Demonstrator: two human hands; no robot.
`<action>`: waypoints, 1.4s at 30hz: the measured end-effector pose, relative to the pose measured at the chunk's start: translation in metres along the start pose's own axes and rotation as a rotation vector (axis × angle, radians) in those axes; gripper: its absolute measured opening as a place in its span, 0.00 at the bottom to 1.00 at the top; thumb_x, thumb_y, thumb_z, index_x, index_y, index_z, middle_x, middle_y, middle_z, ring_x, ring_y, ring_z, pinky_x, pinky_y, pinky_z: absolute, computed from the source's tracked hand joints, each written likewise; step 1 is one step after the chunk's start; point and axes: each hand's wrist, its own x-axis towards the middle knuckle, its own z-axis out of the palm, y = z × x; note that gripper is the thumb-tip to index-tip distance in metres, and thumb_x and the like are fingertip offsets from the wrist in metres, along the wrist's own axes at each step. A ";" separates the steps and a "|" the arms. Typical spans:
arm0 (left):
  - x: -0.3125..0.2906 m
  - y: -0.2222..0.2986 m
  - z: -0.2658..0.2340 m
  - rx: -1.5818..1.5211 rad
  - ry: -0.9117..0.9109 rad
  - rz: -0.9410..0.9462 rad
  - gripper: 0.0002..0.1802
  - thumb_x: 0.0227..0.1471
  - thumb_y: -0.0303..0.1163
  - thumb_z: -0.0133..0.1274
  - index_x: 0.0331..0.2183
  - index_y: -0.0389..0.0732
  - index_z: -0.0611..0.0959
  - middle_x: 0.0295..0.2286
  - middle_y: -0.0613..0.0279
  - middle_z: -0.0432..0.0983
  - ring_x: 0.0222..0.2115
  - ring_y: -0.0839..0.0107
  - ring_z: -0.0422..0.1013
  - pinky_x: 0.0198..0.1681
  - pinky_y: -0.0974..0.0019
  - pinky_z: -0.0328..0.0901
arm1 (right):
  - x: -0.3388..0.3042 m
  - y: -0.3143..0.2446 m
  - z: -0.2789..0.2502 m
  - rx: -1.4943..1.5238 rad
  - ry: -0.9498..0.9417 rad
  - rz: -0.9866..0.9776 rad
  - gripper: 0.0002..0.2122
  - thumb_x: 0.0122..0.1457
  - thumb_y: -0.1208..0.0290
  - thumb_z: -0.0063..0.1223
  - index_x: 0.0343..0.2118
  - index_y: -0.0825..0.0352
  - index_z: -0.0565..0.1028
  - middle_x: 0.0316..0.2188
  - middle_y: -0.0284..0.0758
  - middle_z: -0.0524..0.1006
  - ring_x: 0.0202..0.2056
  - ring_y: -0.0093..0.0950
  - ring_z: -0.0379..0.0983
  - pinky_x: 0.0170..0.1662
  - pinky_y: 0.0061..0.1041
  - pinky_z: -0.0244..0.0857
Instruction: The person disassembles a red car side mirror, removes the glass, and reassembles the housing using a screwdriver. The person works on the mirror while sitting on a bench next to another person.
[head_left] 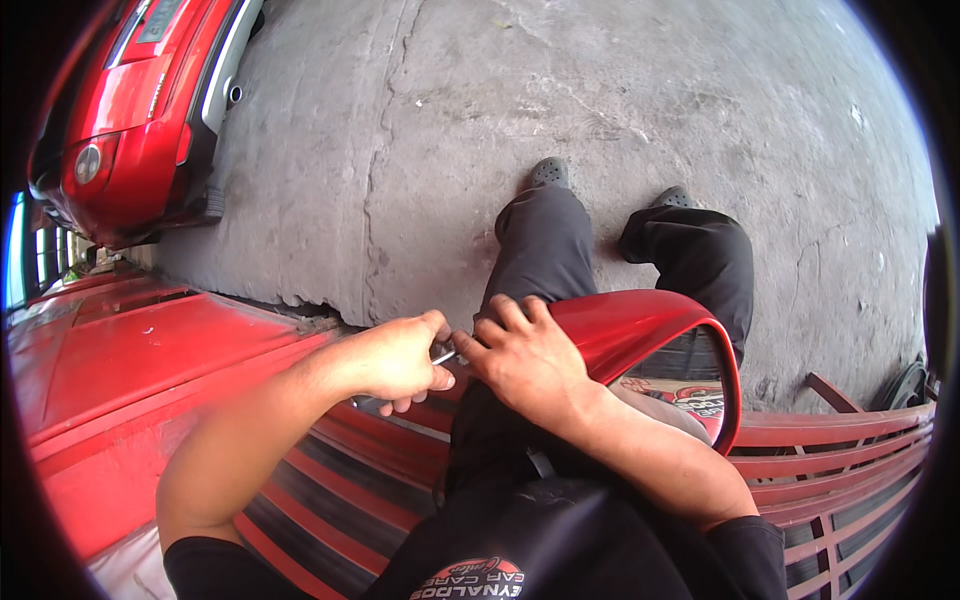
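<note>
A red car side mirror (640, 325) lies across my lap, its glass turned toward my body on the right. My right hand (530, 365) grips the narrow left end of the mirror, fingers bent over it. Just left of that, my left hand (405, 360) is closed, pinching a short, thin silver metal piece (444, 356) between thumb and forefinger. This piece points toward the mirror's narrow end; whether it touches there is hidden by my fingers. My right forearm passes in front of part of the mirror glass (680, 385).
I sit on a red slatted metal bench (820, 430). A flat red surface (170, 350) is to my left. At the far left a red car (140, 130) stands on cracked grey concrete (450, 110). My dark clogs (549, 172) rest on the ground ahead.
</note>
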 end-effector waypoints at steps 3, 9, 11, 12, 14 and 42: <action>-0.011 0.002 -0.002 0.029 0.022 -0.009 0.33 0.60 0.31 0.60 0.61 0.32 0.67 0.30 0.47 0.81 0.24 0.63 0.79 0.26 0.59 0.74 | 0.012 -0.008 -0.003 0.018 -0.133 0.045 0.15 0.58 0.62 0.58 0.48 0.57 0.80 0.37 0.28 0.81 0.51 0.32 0.72 0.47 0.37 0.65; -0.028 -0.055 0.019 0.882 0.844 0.666 0.27 0.50 0.35 0.66 0.50 0.35 0.80 0.26 0.57 0.75 0.30 0.58 0.75 0.35 0.56 0.71 | 0.010 0.002 -0.006 0.020 -0.103 0.142 0.16 0.49 0.67 0.66 0.43 0.59 0.79 0.36 0.27 0.81 0.48 0.31 0.73 0.45 0.37 0.65; -0.023 -0.062 0.026 1.053 0.900 0.733 0.19 0.51 0.37 0.63 0.43 0.37 0.83 0.24 0.62 0.72 0.27 0.61 0.73 0.33 0.57 0.71 | 0.007 0.000 -0.005 0.025 -0.123 0.137 0.18 0.47 0.67 0.67 0.44 0.60 0.79 0.37 0.27 0.81 0.49 0.32 0.74 0.46 0.38 0.65; -0.017 -0.071 0.026 1.073 0.896 0.766 0.17 0.53 0.37 0.60 0.42 0.37 0.83 0.23 0.62 0.72 0.26 0.62 0.73 0.32 0.58 0.71 | 0.006 -0.002 -0.004 0.018 -0.129 0.135 0.19 0.47 0.68 0.68 0.44 0.60 0.79 0.38 0.27 0.81 0.49 0.32 0.74 0.46 0.38 0.66; -0.006 -0.077 0.022 0.917 0.878 0.796 0.17 0.59 0.41 0.57 0.41 0.36 0.83 0.20 0.62 0.74 0.24 0.61 0.74 0.29 0.58 0.71 | 0.007 -0.002 -0.001 0.002 -0.111 0.142 0.21 0.46 0.68 0.68 0.46 0.61 0.80 0.38 0.28 0.82 0.50 0.32 0.74 0.46 0.38 0.66; -0.012 -0.054 0.022 0.573 0.744 0.560 0.18 0.58 0.42 0.62 0.38 0.35 0.80 0.31 0.55 0.77 0.30 0.56 0.74 0.33 0.58 0.69 | 0.007 0.003 -0.001 0.045 -0.146 0.172 0.17 0.46 0.67 0.69 0.40 0.61 0.79 0.38 0.28 0.83 0.53 0.34 0.73 0.45 0.41 0.67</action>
